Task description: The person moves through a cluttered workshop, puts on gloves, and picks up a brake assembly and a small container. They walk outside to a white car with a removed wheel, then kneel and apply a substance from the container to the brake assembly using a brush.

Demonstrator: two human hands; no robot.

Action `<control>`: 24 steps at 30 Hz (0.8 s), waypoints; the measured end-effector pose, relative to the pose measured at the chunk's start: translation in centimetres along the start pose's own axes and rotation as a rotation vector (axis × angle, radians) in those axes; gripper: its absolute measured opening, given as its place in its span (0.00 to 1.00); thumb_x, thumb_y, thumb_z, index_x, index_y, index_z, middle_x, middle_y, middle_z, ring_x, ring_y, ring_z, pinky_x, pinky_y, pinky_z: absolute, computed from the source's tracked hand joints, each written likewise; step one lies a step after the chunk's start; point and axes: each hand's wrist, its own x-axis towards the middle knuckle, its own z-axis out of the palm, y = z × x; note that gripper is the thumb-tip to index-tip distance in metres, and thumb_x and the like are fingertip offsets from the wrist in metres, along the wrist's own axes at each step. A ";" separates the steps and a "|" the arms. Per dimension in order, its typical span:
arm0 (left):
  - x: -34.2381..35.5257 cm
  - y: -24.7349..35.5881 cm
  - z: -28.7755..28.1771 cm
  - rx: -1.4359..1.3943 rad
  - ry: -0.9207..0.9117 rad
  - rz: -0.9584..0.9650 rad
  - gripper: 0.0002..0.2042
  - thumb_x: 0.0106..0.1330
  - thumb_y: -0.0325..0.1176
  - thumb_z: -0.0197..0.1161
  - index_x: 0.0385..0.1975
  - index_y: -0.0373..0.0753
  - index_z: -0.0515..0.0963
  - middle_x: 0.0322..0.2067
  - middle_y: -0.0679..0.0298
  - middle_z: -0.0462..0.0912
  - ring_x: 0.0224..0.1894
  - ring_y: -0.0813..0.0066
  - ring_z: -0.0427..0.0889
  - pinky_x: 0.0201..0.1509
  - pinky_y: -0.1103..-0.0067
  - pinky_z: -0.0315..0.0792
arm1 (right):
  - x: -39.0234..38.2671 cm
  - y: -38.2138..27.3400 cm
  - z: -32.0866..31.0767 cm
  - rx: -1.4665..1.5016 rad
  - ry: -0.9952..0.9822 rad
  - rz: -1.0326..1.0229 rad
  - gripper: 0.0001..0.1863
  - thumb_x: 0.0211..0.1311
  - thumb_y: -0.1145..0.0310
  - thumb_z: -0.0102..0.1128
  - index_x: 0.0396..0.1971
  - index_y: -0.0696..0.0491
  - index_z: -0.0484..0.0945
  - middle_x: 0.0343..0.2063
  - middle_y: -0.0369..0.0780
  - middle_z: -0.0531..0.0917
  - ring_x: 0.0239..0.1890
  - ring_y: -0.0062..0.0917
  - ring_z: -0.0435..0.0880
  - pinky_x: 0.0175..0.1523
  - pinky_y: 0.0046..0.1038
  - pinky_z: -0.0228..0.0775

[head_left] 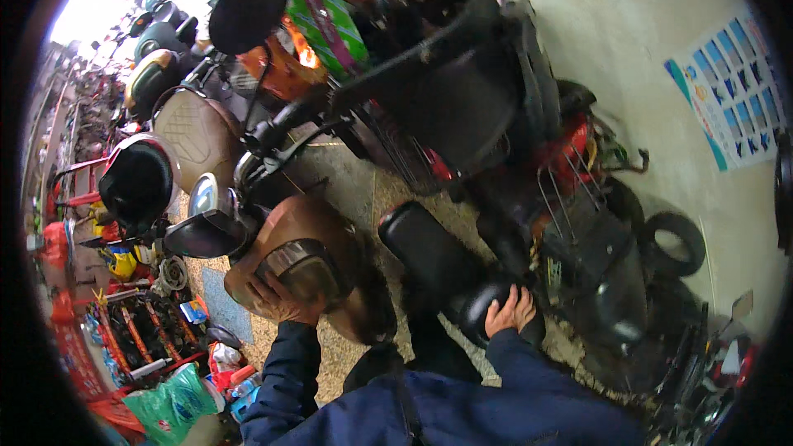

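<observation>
Below me a brown scooter body [310,223] carries a dark framed panel [297,268]. My left hand [281,297] grips that panel's lower left, fingers bent over it. A black mirror [206,231] stands just above it. To the right lies a long black padded seat [421,252], with a rounded black rear part. My right hand [510,310] holds that rear part, fingers curved over its top. Whether the seat joins the brown body is hidden. My legs in dark trousers show between them.
Scooters [194,132] crowd the upper left, a black scooter front [446,107] stands ahead, a green-wrapped package [322,16] behind. A tyre [694,244], rack [562,190] and wall poster [727,91] are right. Parts and a green bag [173,405] cover the lower left.
</observation>
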 end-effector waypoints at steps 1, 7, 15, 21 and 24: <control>0.0 0.0 0.0 0.026 -0.024 -0.012 0.60 0.34 0.59 0.73 0.67 0.39 0.46 0.68 0.38 0.41 0.69 0.34 0.45 0.64 0.43 0.48 | 0.1 0.0 0.0 0.015 -0.012 0.012 0.33 0.56 0.52 0.53 0.60 0.53 0.63 0.61 0.50 0.61 0.63 0.51 0.58 0.64 0.58 0.46; 0.0 0.0 0.2 0.055 -0.068 0.007 0.65 0.33 0.63 0.72 0.70 0.40 0.41 0.68 0.37 0.41 0.69 0.32 0.44 0.65 0.44 0.49 | 0.3 0.1 -0.5 0.032 -0.011 0.058 0.33 0.52 0.54 0.58 0.58 0.52 0.66 0.60 0.50 0.63 0.63 0.50 0.58 0.62 0.59 0.48; -0.7 -0.5 1.4 0.145 -0.057 -0.006 0.66 0.35 0.63 0.72 0.70 0.39 0.36 0.68 0.37 0.42 0.69 0.34 0.44 0.67 0.46 0.49 | 0.2 0.4 -1.1 0.087 -0.013 0.096 0.32 0.53 0.54 0.57 0.58 0.51 0.66 0.60 0.48 0.62 0.63 0.49 0.57 0.63 0.60 0.46; -0.8 -0.2 1.7 0.121 -0.013 0.057 0.63 0.38 0.60 0.71 0.71 0.44 0.37 0.70 0.41 0.40 0.70 0.37 0.43 0.67 0.46 0.50 | -0.3 0.9 -0.9 0.107 0.015 0.125 0.32 0.52 0.53 0.58 0.58 0.51 0.68 0.59 0.48 0.63 0.62 0.48 0.59 0.63 0.57 0.48; -0.8 0.0 1.1 0.126 -0.061 0.033 0.62 0.38 0.60 0.71 0.71 0.45 0.37 0.70 0.41 0.40 0.70 0.37 0.42 0.67 0.46 0.50 | -0.7 1.1 -0.6 0.102 -0.012 0.162 0.32 0.54 0.52 0.58 0.59 0.48 0.67 0.60 0.46 0.63 0.63 0.47 0.59 0.64 0.58 0.49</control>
